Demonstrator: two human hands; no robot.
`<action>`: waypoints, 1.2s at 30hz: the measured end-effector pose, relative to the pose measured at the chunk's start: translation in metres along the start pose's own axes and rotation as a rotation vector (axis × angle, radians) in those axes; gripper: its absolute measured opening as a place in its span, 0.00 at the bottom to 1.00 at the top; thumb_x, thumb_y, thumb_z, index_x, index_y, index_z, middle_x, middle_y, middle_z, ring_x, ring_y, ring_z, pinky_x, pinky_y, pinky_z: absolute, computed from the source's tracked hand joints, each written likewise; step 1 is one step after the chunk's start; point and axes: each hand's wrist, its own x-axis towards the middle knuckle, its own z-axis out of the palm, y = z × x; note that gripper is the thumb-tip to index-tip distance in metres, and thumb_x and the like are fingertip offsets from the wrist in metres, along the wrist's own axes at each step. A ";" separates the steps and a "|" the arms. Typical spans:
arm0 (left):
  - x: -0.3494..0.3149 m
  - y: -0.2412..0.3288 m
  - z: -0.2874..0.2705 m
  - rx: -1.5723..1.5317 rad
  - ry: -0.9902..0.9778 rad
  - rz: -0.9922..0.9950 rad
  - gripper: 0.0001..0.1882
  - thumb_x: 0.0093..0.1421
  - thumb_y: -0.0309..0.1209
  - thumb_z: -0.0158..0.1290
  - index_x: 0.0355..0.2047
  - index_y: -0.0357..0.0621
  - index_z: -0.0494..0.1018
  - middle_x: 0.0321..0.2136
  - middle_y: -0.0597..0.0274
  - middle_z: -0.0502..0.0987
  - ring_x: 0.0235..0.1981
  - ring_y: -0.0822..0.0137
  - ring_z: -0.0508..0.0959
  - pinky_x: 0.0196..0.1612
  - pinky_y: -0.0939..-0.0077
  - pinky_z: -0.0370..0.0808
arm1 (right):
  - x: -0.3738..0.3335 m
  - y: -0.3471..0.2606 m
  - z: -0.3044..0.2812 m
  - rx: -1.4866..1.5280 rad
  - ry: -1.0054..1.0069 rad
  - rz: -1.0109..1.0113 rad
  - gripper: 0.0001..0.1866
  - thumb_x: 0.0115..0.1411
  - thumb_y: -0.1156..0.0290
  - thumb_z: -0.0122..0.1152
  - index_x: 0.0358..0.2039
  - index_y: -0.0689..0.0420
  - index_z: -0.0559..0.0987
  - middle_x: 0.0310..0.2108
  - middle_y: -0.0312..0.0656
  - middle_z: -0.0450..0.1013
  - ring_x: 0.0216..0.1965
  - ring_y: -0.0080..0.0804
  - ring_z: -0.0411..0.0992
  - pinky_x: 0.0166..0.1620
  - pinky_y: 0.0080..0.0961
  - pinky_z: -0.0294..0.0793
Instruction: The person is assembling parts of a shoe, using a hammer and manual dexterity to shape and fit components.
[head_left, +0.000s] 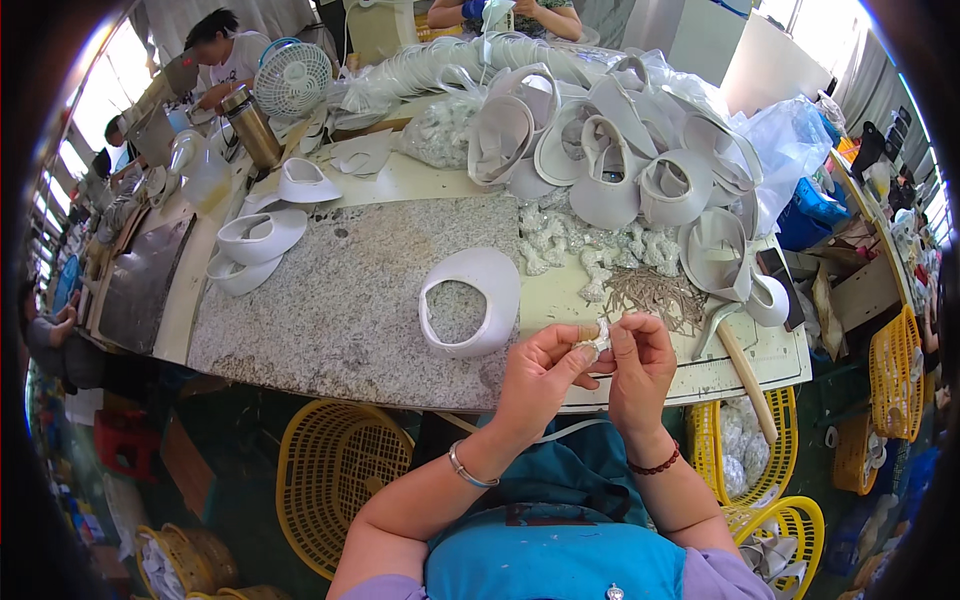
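Note:
Close to the table's front edge, my left hand [535, 378] and my right hand [642, 375] meet with fingertips pinched on a small white glittery bow-like piece [601, 338]. Fingers cover part of it. Just left of my hands, a white shoe upper [503, 290] rests on a speckled stone slab [310, 290], its oval opening facing up. Beyond my hands lie more silvery glittery pieces [545, 242] and a loose heap of thin brownish strips [652, 292]. A hammer with a wooden handle [747, 375] lies to the right, its handle jutting past the table edge.
White uppers [605, 203] pile up at the back right, with several more [262, 232] at the left. A steel flask [251, 130] and white fan [293, 80] stand behind. Yellow baskets [335, 480] sit below the table. Other people work across and to the left.

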 end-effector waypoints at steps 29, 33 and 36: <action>-0.008 0.000 -0.004 0.215 -0.039 0.104 0.13 0.61 0.24 0.50 0.46 0.34 0.71 0.35 0.58 0.79 0.35 0.72 0.80 0.32 0.87 0.74 | 0.010 -0.041 -0.012 -0.466 -0.270 -0.074 0.05 0.54 0.82 0.59 0.32 0.61 0.75 0.31 0.38 0.72 0.30 0.20 0.71 0.34 0.16 0.70; -0.010 -0.004 0.000 0.240 -0.019 0.159 0.12 0.61 0.23 0.50 0.45 0.33 0.71 0.35 0.57 0.79 0.36 0.71 0.80 0.34 0.85 0.74 | 0.012 -0.043 -0.012 -0.551 -0.308 -0.138 0.05 0.52 0.82 0.59 0.30 0.60 0.75 0.29 0.39 0.71 0.29 0.24 0.70 0.33 0.19 0.68; -0.010 -0.008 0.001 0.247 0.017 0.286 0.12 0.60 0.23 0.51 0.44 0.32 0.72 0.33 0.58 0.79 0.34 0.72 0.80 0.33 0.84 0.75 | 0.014 -0.049 -0.007 -0.758 -0.370 -0.375 0.07 0.49 0.84 0.59 0.28 0.60 0.73 0.26 0.41 0.69 0.28 0.32 0.68 0.31 0.24 0.66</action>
